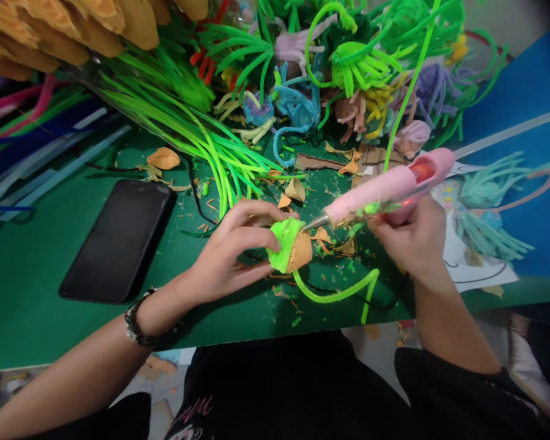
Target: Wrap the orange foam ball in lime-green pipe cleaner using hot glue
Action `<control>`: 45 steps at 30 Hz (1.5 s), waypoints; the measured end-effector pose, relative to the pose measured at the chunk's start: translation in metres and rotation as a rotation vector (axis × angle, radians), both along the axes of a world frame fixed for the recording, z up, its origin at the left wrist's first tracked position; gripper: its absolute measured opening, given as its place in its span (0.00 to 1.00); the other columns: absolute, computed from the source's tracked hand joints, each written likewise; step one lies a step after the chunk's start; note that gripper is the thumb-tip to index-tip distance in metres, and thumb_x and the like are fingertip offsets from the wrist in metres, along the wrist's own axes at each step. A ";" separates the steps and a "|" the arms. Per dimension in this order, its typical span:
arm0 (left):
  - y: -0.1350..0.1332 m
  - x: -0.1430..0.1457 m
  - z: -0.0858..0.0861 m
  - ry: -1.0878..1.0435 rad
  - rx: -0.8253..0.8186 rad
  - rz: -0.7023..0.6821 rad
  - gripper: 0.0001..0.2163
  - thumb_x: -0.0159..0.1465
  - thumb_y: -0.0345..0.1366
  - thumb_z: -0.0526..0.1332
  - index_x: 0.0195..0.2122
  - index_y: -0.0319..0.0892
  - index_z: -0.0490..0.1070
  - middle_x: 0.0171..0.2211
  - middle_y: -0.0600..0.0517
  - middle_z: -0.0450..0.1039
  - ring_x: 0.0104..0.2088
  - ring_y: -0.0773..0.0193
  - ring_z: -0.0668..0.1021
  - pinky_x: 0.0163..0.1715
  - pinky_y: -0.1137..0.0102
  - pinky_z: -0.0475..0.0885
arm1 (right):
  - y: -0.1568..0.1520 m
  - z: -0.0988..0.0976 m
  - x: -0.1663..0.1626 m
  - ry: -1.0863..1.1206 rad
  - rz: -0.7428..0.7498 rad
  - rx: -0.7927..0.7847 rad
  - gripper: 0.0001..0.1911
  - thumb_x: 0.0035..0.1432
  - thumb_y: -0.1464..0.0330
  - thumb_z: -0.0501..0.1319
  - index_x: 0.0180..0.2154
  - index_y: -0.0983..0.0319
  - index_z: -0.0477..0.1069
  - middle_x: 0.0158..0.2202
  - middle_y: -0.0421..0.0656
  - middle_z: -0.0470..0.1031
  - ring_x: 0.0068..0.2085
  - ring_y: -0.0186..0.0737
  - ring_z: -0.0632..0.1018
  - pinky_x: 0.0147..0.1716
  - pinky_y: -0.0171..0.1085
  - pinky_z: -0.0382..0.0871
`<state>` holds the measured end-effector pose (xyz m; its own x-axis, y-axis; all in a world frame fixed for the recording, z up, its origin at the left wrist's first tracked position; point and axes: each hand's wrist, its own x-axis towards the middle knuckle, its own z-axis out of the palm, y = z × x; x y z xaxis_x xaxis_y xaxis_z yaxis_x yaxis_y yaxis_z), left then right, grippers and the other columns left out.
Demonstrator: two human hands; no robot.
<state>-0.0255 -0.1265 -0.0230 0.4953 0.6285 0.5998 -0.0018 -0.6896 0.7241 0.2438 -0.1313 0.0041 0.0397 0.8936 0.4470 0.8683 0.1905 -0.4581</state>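
Between the fingertips of my left hand (238, 250) is a small tan cup-shaped piece (301, 252), partly wrapped in a bright green pipe cleaner (286, 243). The loose end of that pipe cleaner (334, 297) curls down over the table to the right. My right hand (415, 235) is closed around the handle of a pink glue gun (376, 189), which has a red light showing. Its metal nozzle (317, 223) points left, at or very near the upper edge of the wrapped piece. Whether glue is flowing cannot be made out.
A black phone (119, 238) lies left on the green table (41, 324). Green pipe cleaners (197, 146) and several fuzzy, colourful pieces (297, 101) crowd the back, with tan egg-carton-like trays (73, 30) at upper left. Scraps litter the middle; white paper (481, 275) lies right.
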 end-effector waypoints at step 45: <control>0.012 0.006 -0.002 -0.198 0.222 0.062 0.19 0.55 0.33 0.69 0.43 0.41 0.62 0.40 0.50 0.72 0.42 0.69 0.76 0.37 0.74 0.73 | -0.001 0.000 0.002 0.005 0.061 -0.007 0.16 0.44 0.66 0.58 0.22 0.55 0.47 0.16 0.34 0.53 0.20 0.36 0.63 0.19 0.39 0.59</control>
